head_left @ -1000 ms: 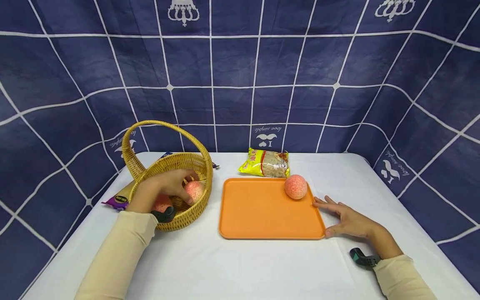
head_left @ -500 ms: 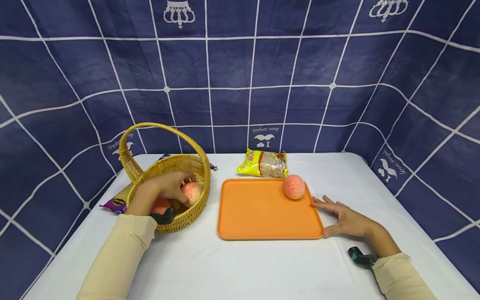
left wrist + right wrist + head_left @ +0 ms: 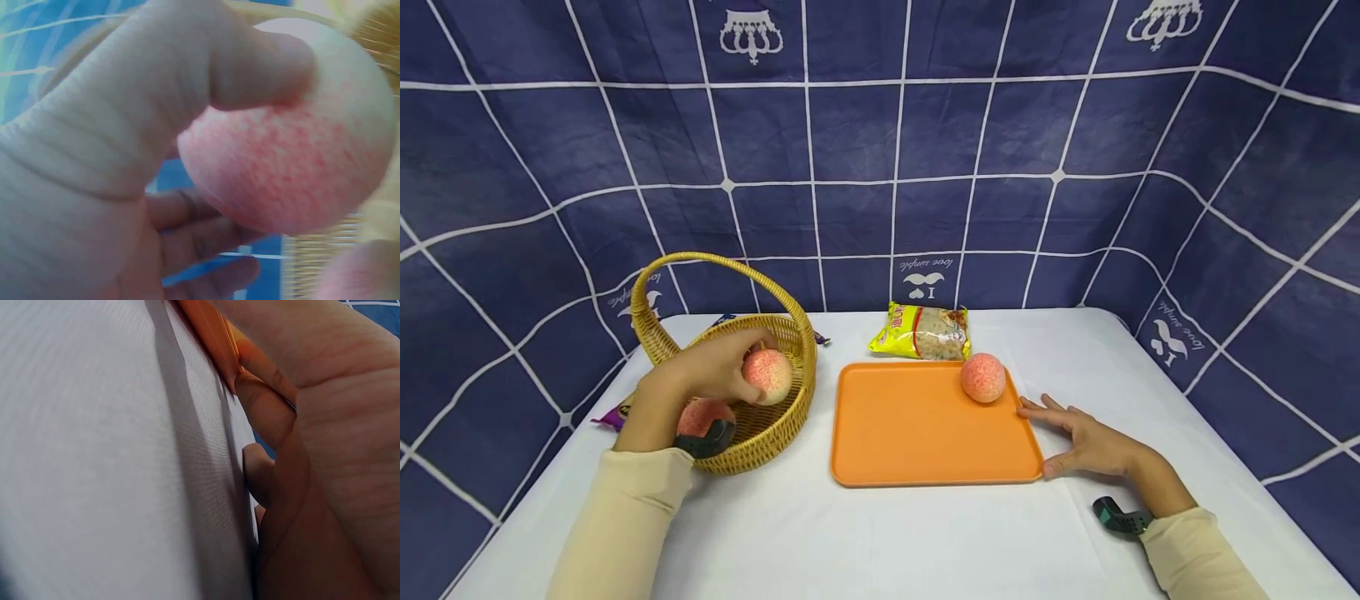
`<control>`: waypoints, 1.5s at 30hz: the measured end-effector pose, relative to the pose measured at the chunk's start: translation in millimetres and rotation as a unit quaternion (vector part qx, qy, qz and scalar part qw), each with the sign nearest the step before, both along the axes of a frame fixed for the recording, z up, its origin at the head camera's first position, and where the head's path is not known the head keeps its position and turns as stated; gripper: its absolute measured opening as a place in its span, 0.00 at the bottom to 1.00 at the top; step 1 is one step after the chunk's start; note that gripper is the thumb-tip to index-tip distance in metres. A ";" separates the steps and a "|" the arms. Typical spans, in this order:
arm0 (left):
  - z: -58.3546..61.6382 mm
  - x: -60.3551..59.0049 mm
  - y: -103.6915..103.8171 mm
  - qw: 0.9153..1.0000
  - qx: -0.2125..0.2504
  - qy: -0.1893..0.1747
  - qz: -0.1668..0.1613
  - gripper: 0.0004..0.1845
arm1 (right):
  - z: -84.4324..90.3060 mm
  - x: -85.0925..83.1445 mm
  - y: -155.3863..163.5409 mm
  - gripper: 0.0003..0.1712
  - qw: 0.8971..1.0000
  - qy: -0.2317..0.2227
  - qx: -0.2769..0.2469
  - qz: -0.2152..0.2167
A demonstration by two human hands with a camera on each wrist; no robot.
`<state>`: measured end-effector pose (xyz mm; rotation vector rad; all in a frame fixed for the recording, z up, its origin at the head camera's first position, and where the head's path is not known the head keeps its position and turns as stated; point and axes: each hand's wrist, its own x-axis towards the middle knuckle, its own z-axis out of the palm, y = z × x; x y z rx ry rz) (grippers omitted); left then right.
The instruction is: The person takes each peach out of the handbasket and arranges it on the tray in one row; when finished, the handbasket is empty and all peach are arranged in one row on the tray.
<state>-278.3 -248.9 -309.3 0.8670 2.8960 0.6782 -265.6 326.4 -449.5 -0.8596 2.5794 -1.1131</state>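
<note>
at lower right the right hand (image 3: 1090, 446) is laid flat, fingers straight, against the orange tray (image 3: 925, 433) edge; at centre left a peach (image 3: 767, 376) is gripped by the left hand (image 3: 711, 371) over the basket (image 3: 775, 429); another peach (image 3: 982, 377) is seen at the tray's far corner.

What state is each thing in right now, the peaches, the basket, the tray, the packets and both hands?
Left hand: grip closed round a peach, lifted above the basket.
Held peach: off the basket floor, in the left hand.
Second peach: lying in the basket.
Basket: upright, handle raised.
Third peach: resting on the tray's far right corner.
Tray: flat on the table.
Right hand: flat, fingers against the tray's right edge.
Yellow packet: sealed, lying behind the tray.
Purple packet: mostly hidden beside the basket.
</note>
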 end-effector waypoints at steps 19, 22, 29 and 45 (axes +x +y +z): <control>65.0 45.7 50.1 0.995 0.022 0.091 -0.015 0.33 | -1.0 -1.0 1.7 0.51 1.000 0.011 0.008 -0.004; 63.8 39.5 64.0 0.994 0.027 0.098 -0.026 0.35 | -1.3 -0.9 1.4 0.51 1.000 0.010 0.009 -0.005; 51.7 24.2 105.6 0.990 0.060 0.102 -0.079 0.36 | -1.9 -2.5 3.3 0.51 1.000 0.014 0.008 -0.005; -2.8 -35.5 178.8 0.988 0.100 0.039 -0.110 0.36 | 0.3 -2.2 1.3 0.51 1.000 0.004 -0.005 0.004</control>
